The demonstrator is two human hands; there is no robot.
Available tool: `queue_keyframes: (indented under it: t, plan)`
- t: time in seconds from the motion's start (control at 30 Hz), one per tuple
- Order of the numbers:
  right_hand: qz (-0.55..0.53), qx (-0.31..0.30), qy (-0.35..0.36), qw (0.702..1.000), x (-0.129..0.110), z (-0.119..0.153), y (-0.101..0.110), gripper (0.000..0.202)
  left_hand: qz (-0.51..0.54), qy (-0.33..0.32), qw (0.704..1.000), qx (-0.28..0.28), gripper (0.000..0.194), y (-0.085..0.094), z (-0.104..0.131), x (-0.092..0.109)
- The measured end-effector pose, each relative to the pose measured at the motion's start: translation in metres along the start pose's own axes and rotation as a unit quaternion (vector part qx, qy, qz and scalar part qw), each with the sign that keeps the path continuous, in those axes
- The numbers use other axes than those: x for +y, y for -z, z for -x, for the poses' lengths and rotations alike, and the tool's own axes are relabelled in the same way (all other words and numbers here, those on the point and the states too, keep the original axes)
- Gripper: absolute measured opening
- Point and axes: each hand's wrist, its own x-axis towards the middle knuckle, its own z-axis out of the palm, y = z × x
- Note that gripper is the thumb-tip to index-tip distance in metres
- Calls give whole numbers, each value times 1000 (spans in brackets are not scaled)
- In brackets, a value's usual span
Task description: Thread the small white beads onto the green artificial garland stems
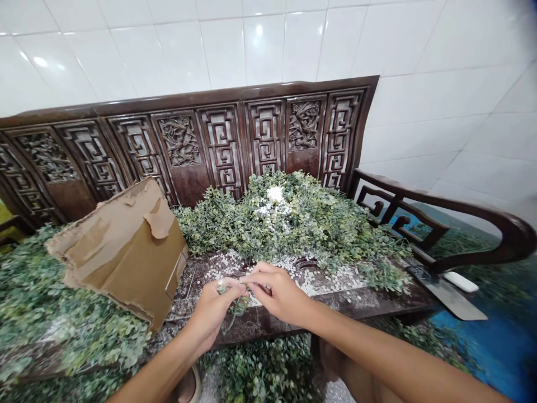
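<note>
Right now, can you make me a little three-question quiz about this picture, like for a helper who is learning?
1. True or false: both hands hold one small green sprig.
2. The torn cardboard box sits on which side of the hands? A) left B) right C) behind the wall
3. Fill in: the big pile behind the hands is made of green ____.

Key:
1. True: left hand and right hand pinch the sprig.
2. A: cardboard box.
3. Leaves: leafy pile on the carved wooden bench.
</note>
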Motion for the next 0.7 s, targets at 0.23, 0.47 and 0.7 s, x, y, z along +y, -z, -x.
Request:
queue_keyframes:
  t: [0.23,0.47,0.7]
  plan:
    - [-61,65,-153,984,13,-4,3,13,41,16,999,8,28,4,-12,-10]
    - [-86,58,-139,985,15,-5,4,15,18,-16,1000,-5,26,3,-12,-11]
    - [-44,60,-128,989,6,-5,1,15,-3,-18,1000,1,24,0,-7,-7]
